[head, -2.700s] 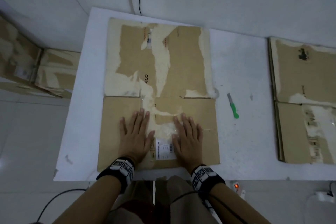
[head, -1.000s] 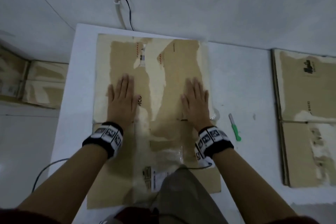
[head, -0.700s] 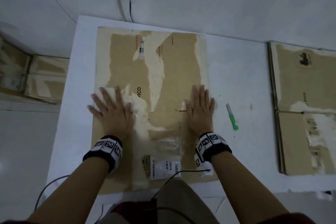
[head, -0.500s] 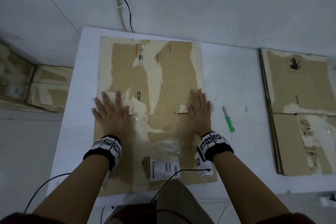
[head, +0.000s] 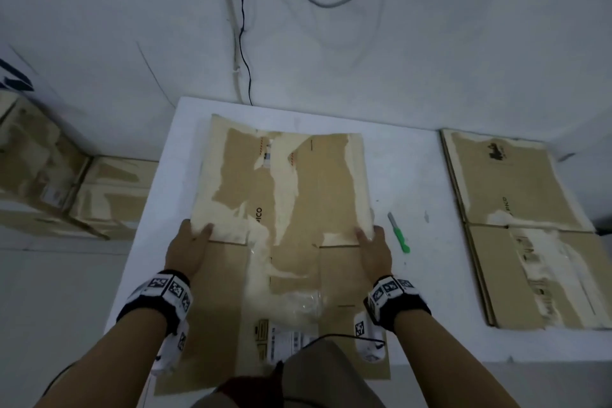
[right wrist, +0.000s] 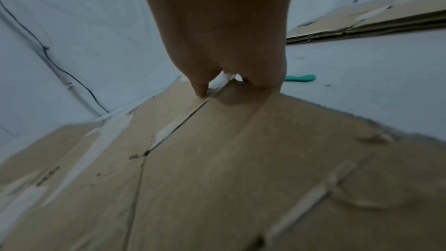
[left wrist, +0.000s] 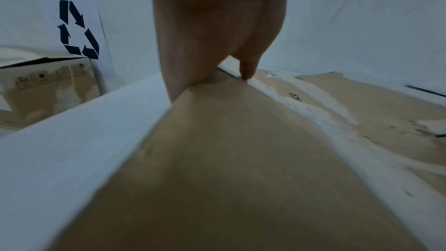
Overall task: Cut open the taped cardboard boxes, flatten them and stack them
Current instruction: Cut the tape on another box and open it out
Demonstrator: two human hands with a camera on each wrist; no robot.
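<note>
Left hand (head: 187, 250) and right hand (head: 373, 250) pinch flattened box (head: 284, 195) side edges; light, stiff sheet, best gripped there.

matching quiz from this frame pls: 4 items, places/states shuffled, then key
Things:
1. flattened box
2. green-handled knife
3. stack of flat boxes
4. left hand

Places/states:
A. far right end of the table
B. grips the box's left edge
C. lies on the table just right of the right hand
D. middle of the table, held at both side edges

Pairs: 1-D, 2-C, 3-A, 4-B
</note>
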